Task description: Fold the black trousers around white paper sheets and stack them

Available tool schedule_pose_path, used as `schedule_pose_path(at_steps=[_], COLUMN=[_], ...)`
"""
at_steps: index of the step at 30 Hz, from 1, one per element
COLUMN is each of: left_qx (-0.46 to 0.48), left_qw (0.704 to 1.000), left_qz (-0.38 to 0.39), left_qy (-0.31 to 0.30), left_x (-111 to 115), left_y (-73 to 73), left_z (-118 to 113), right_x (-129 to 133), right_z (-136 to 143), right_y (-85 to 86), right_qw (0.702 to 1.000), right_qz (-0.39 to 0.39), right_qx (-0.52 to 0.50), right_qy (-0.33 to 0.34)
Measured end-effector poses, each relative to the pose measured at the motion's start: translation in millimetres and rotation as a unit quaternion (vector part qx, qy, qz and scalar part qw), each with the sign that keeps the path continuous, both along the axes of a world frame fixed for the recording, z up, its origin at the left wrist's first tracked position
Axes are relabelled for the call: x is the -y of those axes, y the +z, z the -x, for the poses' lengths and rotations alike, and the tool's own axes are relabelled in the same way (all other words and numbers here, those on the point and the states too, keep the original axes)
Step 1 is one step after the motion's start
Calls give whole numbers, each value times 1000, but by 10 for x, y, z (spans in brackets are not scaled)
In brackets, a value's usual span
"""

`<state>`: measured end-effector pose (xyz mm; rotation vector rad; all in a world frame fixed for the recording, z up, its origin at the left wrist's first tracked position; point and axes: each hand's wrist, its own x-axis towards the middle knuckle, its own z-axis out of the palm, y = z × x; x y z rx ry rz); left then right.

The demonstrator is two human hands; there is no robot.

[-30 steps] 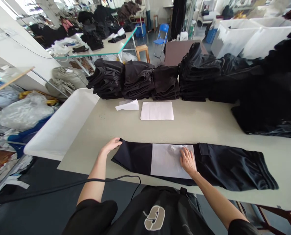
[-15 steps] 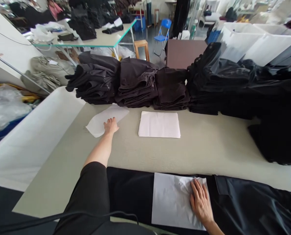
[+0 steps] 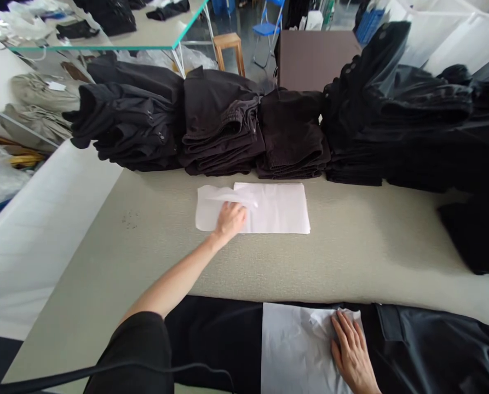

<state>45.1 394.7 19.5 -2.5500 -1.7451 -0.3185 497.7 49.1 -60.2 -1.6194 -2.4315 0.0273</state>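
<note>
My left hand (image 3: 230, 220) is closed on a thin white sheet of paper (image 3: 210, 209), whose raised edge hides part of the fingertips. The sheet overlaps the left side of a stack of white paper (image 3: 277, 208) on the table. Lower right, my right hand (image 3: 353, 350) lies flat, fingers stretched out, on another white sheet (image 3: 293, 350) that is crumpled near the fingers. That sheet rests across black trousers (image 3: 433, 350) spread along the near edge.
Folded piles of dark garments (image 3: 223, 126) line the far side of the table (image 3: 154, 241). More black clothing (image 3: 478, 235) lies at the right. A black cable (image 3: 145, 365) crosses in front of my left sleeve. Beyond stand a wooden stool (image 3: 229, 44) and a blue chair (image 3: 266, 28).
My left hand has moved right, bringing the loose white sheet from the left onto the edge of the paper stack. My right hand stays on its sheet. The view has tilted down.
</note>
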Motion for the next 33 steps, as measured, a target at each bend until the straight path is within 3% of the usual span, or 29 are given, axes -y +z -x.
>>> schedule_pose_path(at_steps=[3, 6, 8, 10, 12, 14, 18, 22, 25, 27, 30, 32, 33], left_qx=[21, 59, 92, 105, 96, 81, 45, 27, 31, 34, 63, 127, 170], left_qw=[986, 962, 960, 974, 988, 993, 996, 993, 985, 979, 965, 964, 967], left_qz=[40, 119, 158, 142, 96, 72, 67, 56, 64, 80, 125, 139, 131], left_qy=[-163, -239, -214, -142, -75, -46, -43, -105, -154, -182, -221, -188, -135], left_x=[24, -53, -156, -268, -352, -395, -408, -435, -455, -442, -397, -414, -460], left_y=[-78, -158, -193, -219, -242, -268, -358, -561, -740, -819, -834, -778, -734], left_z=[-493, -699, -738, -766, -826, -926, -1164, -1319, -1386, -1400, -1318, -1177, -1085], right_x=[-203, -723, -1240, -1830, -2406, -2889, -3421, -3570, -3695, -3819, -3997, -4062, -4071], right_z=[-81, -185, -184, -77, 143, 452, 1152, 1705, 1915, 1944, 1870, 1798, 1771], right_y=[243, 589, 824, 1011, 1133, 1203, 1262, 1200, 1001, 795, 455, 264, 189], right_qw=[999, 994, 984, 976, 961, 942, 930, 952, 969, 977, 985, 987, 988], right_qz=[12, 50, 118, 147, 173, 213, 222, 163, 139, 128, 119, 117, 116], right_qx=[-1, -44, -96, -160, -213, -254, -290, -241, -155, -121, -114, -111, -105], right_qy=[34, 82, 90, 32, -30, -63, -30, 91, 136, 123, 51, -1, -13])
